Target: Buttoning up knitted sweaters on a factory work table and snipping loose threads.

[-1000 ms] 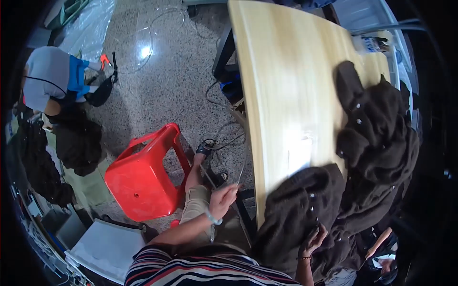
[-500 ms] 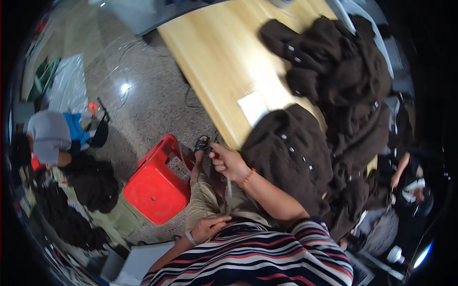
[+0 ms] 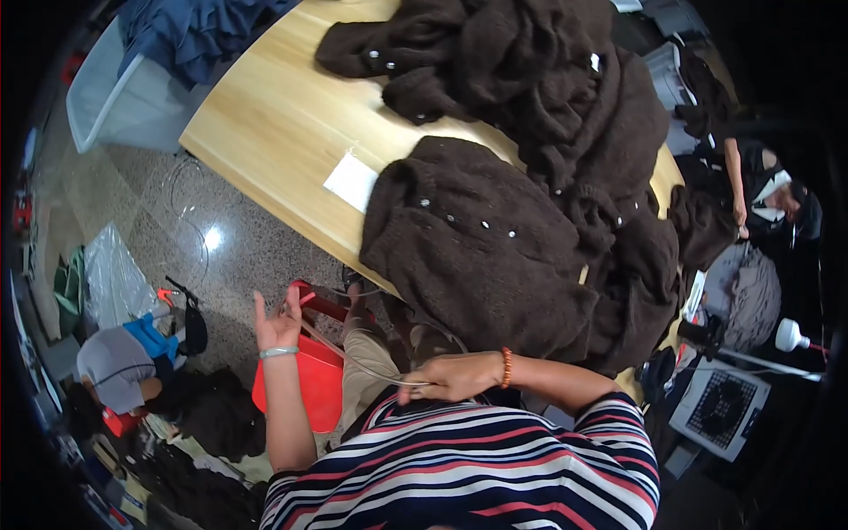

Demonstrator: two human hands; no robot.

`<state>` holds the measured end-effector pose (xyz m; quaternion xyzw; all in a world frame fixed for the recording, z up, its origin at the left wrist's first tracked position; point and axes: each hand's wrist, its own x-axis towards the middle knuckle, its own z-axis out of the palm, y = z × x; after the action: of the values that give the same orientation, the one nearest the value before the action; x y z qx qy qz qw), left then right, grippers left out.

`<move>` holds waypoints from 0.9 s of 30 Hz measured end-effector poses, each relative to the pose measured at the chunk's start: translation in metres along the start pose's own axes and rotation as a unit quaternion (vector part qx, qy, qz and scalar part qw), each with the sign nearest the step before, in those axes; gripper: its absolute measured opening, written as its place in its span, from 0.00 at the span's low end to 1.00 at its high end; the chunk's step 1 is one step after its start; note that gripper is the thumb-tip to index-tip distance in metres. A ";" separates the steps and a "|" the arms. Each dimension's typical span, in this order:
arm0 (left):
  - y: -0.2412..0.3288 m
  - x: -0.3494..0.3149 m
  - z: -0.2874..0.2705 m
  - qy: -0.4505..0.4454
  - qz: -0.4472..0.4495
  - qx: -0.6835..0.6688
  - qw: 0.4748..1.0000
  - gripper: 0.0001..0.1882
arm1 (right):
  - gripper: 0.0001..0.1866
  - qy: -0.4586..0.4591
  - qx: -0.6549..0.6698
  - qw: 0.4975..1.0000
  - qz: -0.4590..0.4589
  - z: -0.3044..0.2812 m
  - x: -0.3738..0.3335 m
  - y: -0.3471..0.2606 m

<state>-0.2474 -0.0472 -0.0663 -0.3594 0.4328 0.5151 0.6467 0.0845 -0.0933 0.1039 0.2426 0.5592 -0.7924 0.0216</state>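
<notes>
My left hand [image 3: 280, 329] is raised over the red stool, palm showing, thumb and fingers apart. Beside its fingers begins a thin pale cord-like strip [image 3: 355, 360], which slants down to my right hand [image 3: 452, 377] at my waist. The right fingers are closed around that strip. Whether the left fingers touch it, I cannot tell. A dark brown knitted garment [image 3: 481, 243] with a row of light buttons lies on the near part of the table, ahead of my right hand. More brown knitwear [image 3: 530, 84] is heaped beyond it.
A white paper [image 3: 352, 181] lies on the wooden table [image 3: 274, 106]. The red stool [image 3: 305, 389] stands by my legs. Dark blue cloth [image 3: 199, 40] fills a pale bin [image 3: 132, 110] at far left. One person [image 3: 115, 362] is at lower left, another [image 3: 777, 199] at right. A fan-like box [image 3: 720, 406] stands at right.
My right hand has come down and back to my waist with the strip. My left hand has moved left and up from my lap, its fingers now spread. The view has swung rightward.
</notes>
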 end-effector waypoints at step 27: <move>-0.274 -0.099 -0.025 -0.411 0.325 0.738 0.426 0.12 | 0.28 0.578 -0.170 0.797 0.038 0.001 -0.042 0.031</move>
<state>0.0064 -0.1628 0.0219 0.6762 0.4151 0.2580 0.5512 0.1307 -0.1160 0.0938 0.6686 0.5840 -0.3959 -0.2349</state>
